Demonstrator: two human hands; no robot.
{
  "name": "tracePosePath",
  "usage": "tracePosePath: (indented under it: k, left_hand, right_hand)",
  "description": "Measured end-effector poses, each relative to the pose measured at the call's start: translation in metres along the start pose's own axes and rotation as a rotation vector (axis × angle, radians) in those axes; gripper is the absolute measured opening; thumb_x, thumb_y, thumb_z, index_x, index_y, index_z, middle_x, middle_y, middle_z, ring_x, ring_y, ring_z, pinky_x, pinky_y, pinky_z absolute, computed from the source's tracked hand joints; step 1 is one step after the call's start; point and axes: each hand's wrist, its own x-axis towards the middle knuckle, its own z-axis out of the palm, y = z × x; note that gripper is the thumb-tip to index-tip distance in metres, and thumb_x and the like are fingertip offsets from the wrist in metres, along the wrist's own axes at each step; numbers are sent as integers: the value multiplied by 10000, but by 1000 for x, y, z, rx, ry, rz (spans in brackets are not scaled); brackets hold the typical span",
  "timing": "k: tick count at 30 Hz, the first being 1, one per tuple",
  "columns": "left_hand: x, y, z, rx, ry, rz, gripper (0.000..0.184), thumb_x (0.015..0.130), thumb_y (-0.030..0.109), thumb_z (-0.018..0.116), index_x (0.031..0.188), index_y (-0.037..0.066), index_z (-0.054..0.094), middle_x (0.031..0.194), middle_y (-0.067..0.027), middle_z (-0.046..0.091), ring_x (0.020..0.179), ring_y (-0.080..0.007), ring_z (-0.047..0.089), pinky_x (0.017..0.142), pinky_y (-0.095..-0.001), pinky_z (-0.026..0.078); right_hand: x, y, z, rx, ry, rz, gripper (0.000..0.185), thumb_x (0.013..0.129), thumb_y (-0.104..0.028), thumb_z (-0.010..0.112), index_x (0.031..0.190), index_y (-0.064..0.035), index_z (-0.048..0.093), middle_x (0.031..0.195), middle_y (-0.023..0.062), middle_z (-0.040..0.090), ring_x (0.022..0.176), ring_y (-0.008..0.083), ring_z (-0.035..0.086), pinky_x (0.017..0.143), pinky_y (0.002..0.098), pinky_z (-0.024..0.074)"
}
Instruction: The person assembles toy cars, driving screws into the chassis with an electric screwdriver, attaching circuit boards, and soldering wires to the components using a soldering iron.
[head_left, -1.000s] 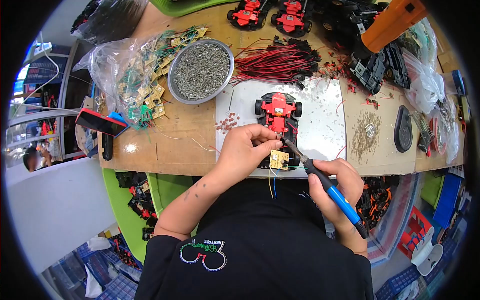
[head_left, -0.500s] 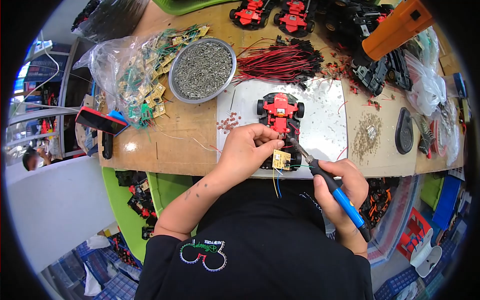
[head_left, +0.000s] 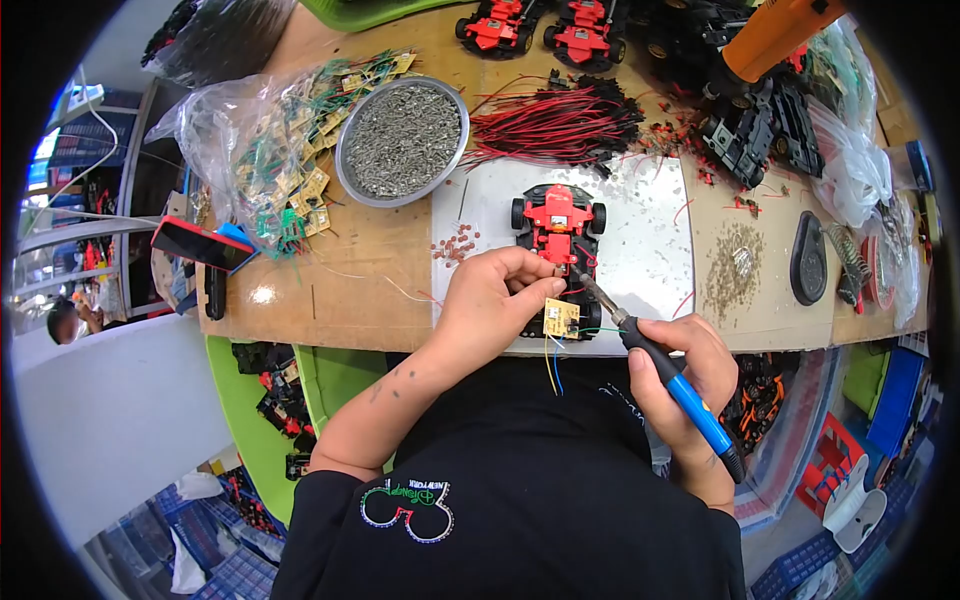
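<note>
- Covering the near left part of a red-and-black plastic toy car chassis (head_left: 557, 217), the bare left hand (head_left: 497, 297) hides the wheel on that side.
- Its thumb and forefinger are drawn close together; what lies between them is too small to make out, so whether they grip anything cannot be told.
- The right hand (head_left: 690, 362) is wrapped around a blue-and-black, pen-shaped soldering iron (head_left: 697, 411) with a metal shaft.
- That iron slants, its tip pointing away from the person and leftward; whether the tip touches the chassis is unclear.
- The chassis lies on a flat white sheet (head_left: 650, 255) at the table's near edge, long axis running straight away from the person; which end is its front is hard to tell.
- A small yellow square circuit board (head_left: 561, 318) overlaps its near end, thin yellow and blue wires hanging toward the person; a green wire runs rightward, its end lost near the iron.
- A thick orange handle (head_left: 778, 42) is cut off at the upper right.
</note>
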Motion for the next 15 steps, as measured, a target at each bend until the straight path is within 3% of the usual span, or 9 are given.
tracePosePath:
  k: [9,15]
  left_hand:
    - [-5,-2,4,-42,68,6,109,881,64,731,944,-5,674,848,-28,706,741,-60,616,686,-222,491]
    - [-7,4,-4,354,163,241,108,830,61,744,880,-17,687,838,-51,694,717,-94,608,671,-254,495]
  right_hand:
    - [0,1,5,97,12,41,278,692,-30,822,935,-19,688,759,90,680,640,217,621,601,302,479]
    - [5,1,5,63,-7,-10,263,691,-22,828,919,-20,697,751,86,678,625,213,609,590,305,477]
